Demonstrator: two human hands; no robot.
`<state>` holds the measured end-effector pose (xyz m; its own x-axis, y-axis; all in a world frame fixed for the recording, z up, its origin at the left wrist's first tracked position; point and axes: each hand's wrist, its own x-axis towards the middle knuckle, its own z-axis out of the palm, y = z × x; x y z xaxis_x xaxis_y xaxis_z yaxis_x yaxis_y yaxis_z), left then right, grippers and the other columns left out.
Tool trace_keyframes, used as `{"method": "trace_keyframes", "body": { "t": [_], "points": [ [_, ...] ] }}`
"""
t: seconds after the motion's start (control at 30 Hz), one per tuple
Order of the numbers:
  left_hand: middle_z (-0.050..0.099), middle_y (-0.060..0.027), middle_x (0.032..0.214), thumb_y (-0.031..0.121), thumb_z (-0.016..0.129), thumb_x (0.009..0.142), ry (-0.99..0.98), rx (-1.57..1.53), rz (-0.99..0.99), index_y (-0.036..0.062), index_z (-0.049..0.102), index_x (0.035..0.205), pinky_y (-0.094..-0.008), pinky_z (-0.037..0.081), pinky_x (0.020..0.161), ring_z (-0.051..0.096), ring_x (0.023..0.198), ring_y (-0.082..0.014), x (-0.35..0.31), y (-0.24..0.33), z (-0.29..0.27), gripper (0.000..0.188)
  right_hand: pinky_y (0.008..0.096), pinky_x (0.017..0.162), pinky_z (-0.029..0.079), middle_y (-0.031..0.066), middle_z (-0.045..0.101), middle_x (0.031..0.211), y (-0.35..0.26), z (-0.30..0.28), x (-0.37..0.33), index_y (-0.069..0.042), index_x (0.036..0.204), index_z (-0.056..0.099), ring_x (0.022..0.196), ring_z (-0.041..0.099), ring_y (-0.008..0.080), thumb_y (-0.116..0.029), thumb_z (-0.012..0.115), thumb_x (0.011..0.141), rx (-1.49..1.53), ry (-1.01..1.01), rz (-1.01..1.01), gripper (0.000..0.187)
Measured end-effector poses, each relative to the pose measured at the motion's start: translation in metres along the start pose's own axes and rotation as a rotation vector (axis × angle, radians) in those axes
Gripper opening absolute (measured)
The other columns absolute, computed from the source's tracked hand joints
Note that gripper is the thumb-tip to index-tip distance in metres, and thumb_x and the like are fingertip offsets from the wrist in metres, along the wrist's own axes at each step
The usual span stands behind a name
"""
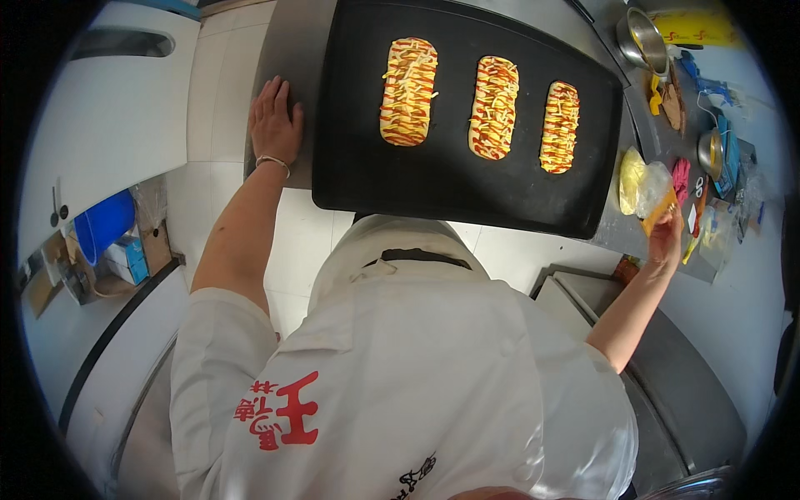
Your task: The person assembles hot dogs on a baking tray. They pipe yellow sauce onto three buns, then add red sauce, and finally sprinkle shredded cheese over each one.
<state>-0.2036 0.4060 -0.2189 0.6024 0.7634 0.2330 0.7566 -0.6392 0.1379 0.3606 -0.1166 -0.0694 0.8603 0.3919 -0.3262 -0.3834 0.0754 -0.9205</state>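
A large black baking tray (375,179) lies on the metal table in front of me. Three oblong pieces of dough, a left one (408,92), a middle one (493,108) and a right one (559,127), lie apart on it, topped with yellow shreds and red and yellow sauce stripes. My left hand (275,122) rests flat on the metal table left of the tray, fingers stretched out and holding nothing. Off the tray's right side, my right hand (664,237) has its fingers closed on an orange plastic packet (657,215). A clear plastic bag (653,188) touches that packet, beside a pale yellow bag (631,181).
Metal bowls, one far (642,40) and one nearer (710,153), stand along the right side. Near them are a pink cloth (681,180) and a yellow roll (696,28). A blue bucket (105,223) sits on a low shelf at left. A grey cabinet (667,358) stands behind my right arm.
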Motion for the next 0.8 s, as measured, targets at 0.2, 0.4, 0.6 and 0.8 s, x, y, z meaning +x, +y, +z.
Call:
{"method": "trace_keyframes", "body": {
  "t": [0.2, 0.4, 0.6, 0.8],
  "points": [
    [0.042, -0.003, 0.145, 0.031, 0.05, 0.096, 0.014, 0.013, 0.024, 0.0125, 0.043, 0.138, -0.0429, 0.021, 0.118, 0.033, 0.14, -0.0213, 0.002, 0.001, 0.006, 0.047, 0.0201, 0.06, 0.055, 0.0045, 0.065, 0.092, 0.067, 0.249, -0.098, -0.001, 0.128, 0.054, 0.072, 0.064, 0.0089, -0.013, 0.065, 0.093, 0.115, -0.239, 0.297, 0.039],
    [0.042, -0.0034, 0.146, 0.032, 0.05, 0.095, -0.014, 0.002, 0.003, 0.011, 0.047, 0.137, -0.0432, 0.02, 0.118, 0.032, 0.14, -0.021, 0.002, -0.002, 0.007, 0.047, 0.0222, 0.064, 0.054, 0.0055, 0.067, 0.092, 0.162, 0.377, -0.112, -0.001, 0.109, 0.067, 0.072, 0.063, 0.0108, -0.009, 0.069, 0.089, -0.248, -0.415, 0.45, 0.021],
    [0.042, -0.0042, 0.146, 0.031, 0.051, 0.094, -0.106, 0.021, -0.035, 0.0092, 0.051, 0.135, -0.0433, 0.021, 0.117, 0.033, 0.139, -0.021, 0.008, 0.002, -0.001, 0.046, 0.023, 0.065, 0.052, 0.0058, 0.067, 0.087, 0.212, 0.395, -0.115, 0.002, 0.105, 0.065, 0.069, 0.061, 0.0107, -0.001, 0.066, 0.088, -0.563, -0.534, 0.205, 0.017],
    [0.046, -0.0085, 0.144, 0.028, 0.052, 0.093, -0.059, 0.021, -0.014, 0.0067, 0.053, 0.133, -0.0457, 0.023, 0.116, 0.037, 0.137, -0.0247, 0.007, 0.002, -0.004, 0.045, 0.0252, 0.062, 0.052, 0.0078, 0.068, 0.079, 0.215, 0.412, -0.102, 0.002, 0.101, 0.067, 0.067, 0.064, 0.0121, -0.004, 0.069, 0.085, -0.843, -0.479, -0.003, 0.017]
  ]
}}
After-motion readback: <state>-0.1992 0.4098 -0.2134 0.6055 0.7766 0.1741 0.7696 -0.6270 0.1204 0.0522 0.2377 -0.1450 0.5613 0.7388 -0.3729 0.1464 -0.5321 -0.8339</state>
